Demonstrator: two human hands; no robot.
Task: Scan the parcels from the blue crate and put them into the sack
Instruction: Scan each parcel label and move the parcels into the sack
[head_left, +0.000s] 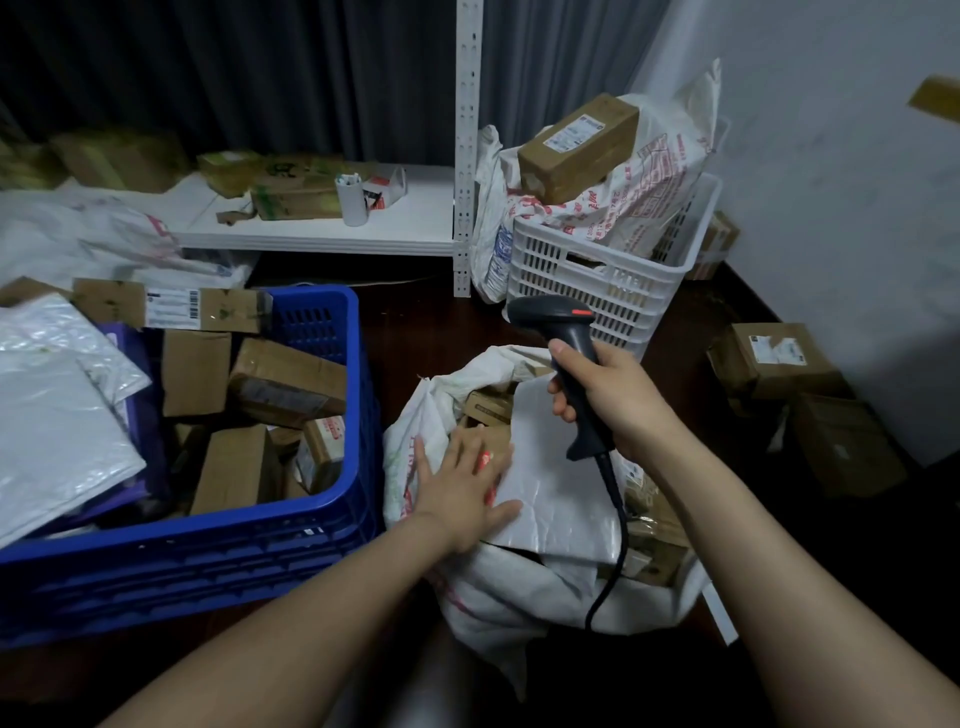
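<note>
The blue crate (322, 525) stands at the left, filled with cardboard boxes and white mailer bags. To its right lies the open white sack (498, 603) with brown boxes inside. A white mailer parcel (556, 478) lies in the sack's mouth. My left hand (462, 483) rests flat on that parcel's left edge, fingers straight, with a red scanner spot on the fingers. My right hand (608, 400) grips the handle of a black barcode scanner (566, 338) above the sack, its cable hanging down across the parcel.
A white slatted basket (597, 286) holding a printed bag and a brown box stands behind the sack. A low white shelf (322, 228) with its upright post carries boxes and a cup. Loose brown boxes (779, 364) lie on the dark floor by the right wall.
</note>
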